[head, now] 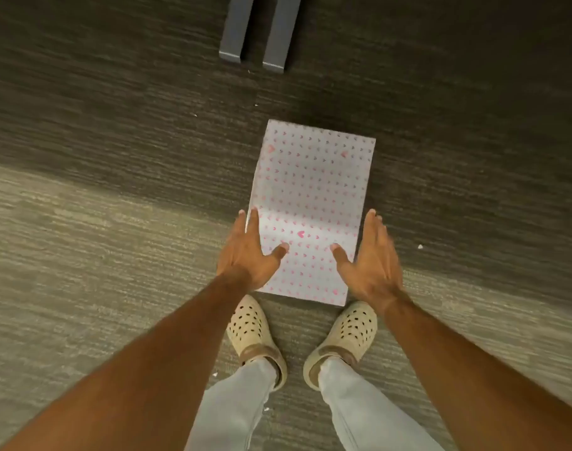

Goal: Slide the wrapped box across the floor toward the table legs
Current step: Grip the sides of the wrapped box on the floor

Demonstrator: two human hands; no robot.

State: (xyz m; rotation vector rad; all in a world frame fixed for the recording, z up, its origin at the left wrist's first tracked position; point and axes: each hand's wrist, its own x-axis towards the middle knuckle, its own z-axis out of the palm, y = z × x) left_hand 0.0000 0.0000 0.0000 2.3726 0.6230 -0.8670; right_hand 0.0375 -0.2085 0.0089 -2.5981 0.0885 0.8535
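A flat rectangular box [310, 190] wrapped in white paper with small pink hearts lies on the grey carpet, its long side pointing toward two dark grey table legs [258, 34] at the top of the view. My left hand [250, 255] presses against the box's left side, thumb resting on top. On the opposite side, my right hand [369, 258] flanks the right edge, thumb also on the top face. Both hands have their fingers stretched out along the box's sides, gripping it between them.
My two feet in beige perforated clogs [255, 333] stand just behind the box's near edge. Grey striped carpet [115, 222] stretches all round, with a few small white scraps [420, 246] on it. A band of carpet lies between the box and the table legs.
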